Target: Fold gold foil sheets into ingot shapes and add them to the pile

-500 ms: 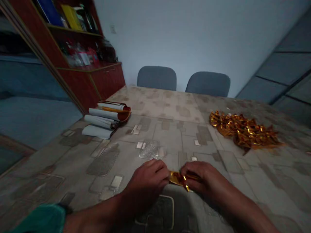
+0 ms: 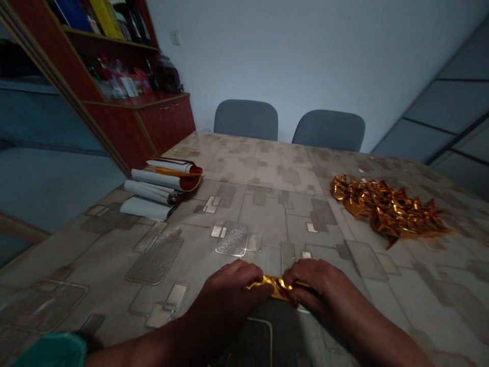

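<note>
Both hands rest low on the patterned table (image 2: 267, 204), close to me. My left hand (image 2: 229, 293) and my right hand (image 2: 319, 285) each pinch one end of a small crumpled piece of gold foil paper (image 2: 274, 286) that lies between them just above the tabletop. The fingers of both hands are curled shut on the foil. To the far right lies a pile of folded gold foil pieces (image 2: 389, 209). At the left sits a stack of rolled sheets, white outside and red and gold inside (image 2: 160, 187).
Two grey chairs (image 2: 246, 119) (image 2: 328, 130) stand at the table's far edge against a pale wall. A red-brown cabinet with cluttered shelves (image 2: 126, 92) stands at the left. A teal sleeve (image 2: 49, 351) shows at the bottom left.
Both hands shifted slightly toward me, and the gold foil between them now looks flatter and more stretched out. The view tilted a little.
</note>
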Motion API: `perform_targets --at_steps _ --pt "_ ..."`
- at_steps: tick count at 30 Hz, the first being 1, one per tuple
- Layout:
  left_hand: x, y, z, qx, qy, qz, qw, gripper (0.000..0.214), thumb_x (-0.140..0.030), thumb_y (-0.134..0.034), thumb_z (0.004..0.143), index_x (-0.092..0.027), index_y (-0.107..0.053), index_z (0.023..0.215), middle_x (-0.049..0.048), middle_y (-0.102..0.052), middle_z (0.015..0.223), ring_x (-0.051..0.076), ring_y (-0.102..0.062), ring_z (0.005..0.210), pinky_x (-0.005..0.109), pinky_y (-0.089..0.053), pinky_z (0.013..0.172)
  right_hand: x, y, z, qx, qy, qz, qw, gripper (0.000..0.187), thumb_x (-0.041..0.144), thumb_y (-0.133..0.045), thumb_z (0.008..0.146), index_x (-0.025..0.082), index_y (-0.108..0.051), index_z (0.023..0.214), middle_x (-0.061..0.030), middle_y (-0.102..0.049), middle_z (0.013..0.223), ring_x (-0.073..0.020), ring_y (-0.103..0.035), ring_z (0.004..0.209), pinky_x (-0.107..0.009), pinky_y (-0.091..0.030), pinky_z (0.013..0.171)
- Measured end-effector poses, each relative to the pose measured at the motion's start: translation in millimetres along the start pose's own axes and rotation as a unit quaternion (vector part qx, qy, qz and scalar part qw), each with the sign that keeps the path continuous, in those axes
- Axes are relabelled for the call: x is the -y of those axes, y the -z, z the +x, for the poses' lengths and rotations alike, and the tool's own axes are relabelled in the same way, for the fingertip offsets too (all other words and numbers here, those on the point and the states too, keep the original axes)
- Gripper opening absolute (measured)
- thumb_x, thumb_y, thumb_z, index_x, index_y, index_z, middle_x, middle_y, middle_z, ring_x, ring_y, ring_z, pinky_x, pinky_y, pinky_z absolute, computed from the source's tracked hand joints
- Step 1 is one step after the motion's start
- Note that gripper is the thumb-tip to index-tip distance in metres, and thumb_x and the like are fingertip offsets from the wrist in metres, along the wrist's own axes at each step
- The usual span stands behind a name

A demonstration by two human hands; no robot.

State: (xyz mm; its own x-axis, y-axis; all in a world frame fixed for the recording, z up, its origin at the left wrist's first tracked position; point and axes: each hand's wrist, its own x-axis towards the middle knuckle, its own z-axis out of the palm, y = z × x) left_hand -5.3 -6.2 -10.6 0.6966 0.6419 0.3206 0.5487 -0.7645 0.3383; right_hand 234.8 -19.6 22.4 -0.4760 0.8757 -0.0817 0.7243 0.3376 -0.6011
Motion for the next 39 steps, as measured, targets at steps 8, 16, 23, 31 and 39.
perform_targets --at_steps 8,16,23,31,39 --pt "3 -9.1 -6 0.003 0.01 -0.024 1.0 0.019 -0.025 -0.046 0.103 -0.024 -0.065 0.1 -0.0008 -0.066 0.088 0.015 -0.06 0.078 0.023 -0.044 0.064 -5 -4 -1 -0.012 0.003 -0.015 1.0 0.009 0.019 -0.066 0.095 0.023 -0.071 0.089 -0.0003 -0.072 0.083 -0.0195 -0.065 0.077 -0.03 -0.045 0.072" --pt "1 -0.5 -2 -0.001 -0.094 0.035 0.995 0.017 -0.018 -0.047 0.102 -0.017 -0.061 0.11 0.0042 -0.069 0.1 0.018 -0.06 0.081 0.029 -0.051 0.068 3 -1 2 0.013 -0.02 -0.055 0.998 0.009 0.022 -0.066 0.095 0.021 -0.071 0.088 -0.0018 -0.072 0.084 -0.0207 -0.066 0.079 -0.032 -0.046 0.074" --pt "-2 4.9 1 0.016 -0.107 0.033 0.994 0.022 -0.008 -0.043 0.101 -0.014 -0.058 0.115 0.0071 -0.069 0.113 0.017 -0.061 0.085 0.029 -0.054 0.071 6 0 0 0.013 -0.035 -0.042 0.998 0.012 0.022 -0.067 0.095 0.021 -0.068 0.083 -0.0004 -0.07 0.082 -0.0192 -0.064 0.078 -0.031 -0.045 0.073" --pt "-3 6.5 -2 0.033 -0.075 0.026 0.996 0.026 -0.01 -0.045 0.1 -0.02 -0.054 0.123 0.0052 -0.066 0.107 0.018 -0.06 0.087 0.027 -0.055 0.07 9 -6 -2 -0.025 -0.039 -0.046 0.998 0.01 0.014 -0.066 0.092 0.021 -0.066 0.085 0.0001 -0.07 0.082 -0.019 -0.064 0.078 -0.031 -0.046 0.074" --pt "-4 8.9 0 0.04 -0.095 0.03 0.994 0.033 -0.008 -0.039 0.101 -0.02 -0.053 0.128 0.0077 -0.066 0.116 0.019 -0.06 0.086 0.028 -0.055 0.069 13 -11 0 -0.122 -0.005 -0.173 0.977 0.01 0.017 -0.072 0.085 0.02 -0.065 0.079 -0.0069 -0.064 0.089 -0.026 -0.061 0.082 -0.036 -0.045 0.069"
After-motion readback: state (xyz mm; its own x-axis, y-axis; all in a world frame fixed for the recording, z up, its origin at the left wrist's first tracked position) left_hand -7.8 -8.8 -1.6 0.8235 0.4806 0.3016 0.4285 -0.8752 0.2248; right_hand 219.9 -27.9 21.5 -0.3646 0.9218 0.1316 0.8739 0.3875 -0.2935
